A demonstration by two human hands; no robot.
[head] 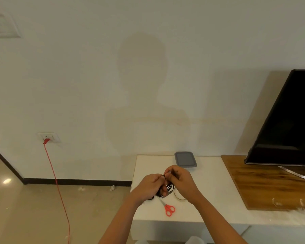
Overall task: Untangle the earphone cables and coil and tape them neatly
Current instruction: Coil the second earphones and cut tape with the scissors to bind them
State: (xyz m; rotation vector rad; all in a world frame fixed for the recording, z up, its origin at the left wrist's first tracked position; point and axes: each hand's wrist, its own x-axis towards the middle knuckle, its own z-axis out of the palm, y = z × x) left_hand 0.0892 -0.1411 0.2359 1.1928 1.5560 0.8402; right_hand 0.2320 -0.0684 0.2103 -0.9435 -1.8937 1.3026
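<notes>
Soft, muted indoor light is filling the room, seemingly coming from behind the person, as a head-and-shoulders shadow (141,88) is falling on the far wall (77,76). A small glare spot (6,181) is shining on the glossy floor (33,208) at the left. The wide lens is bending the skirting (77,181) and the television (289,120) at the right edge. The earphone cable (169,188) is looking soft, its strands blurring together.

Home living rm: TV (289,120) on wood stand (264,184), wall socket (48,137).
</notes>
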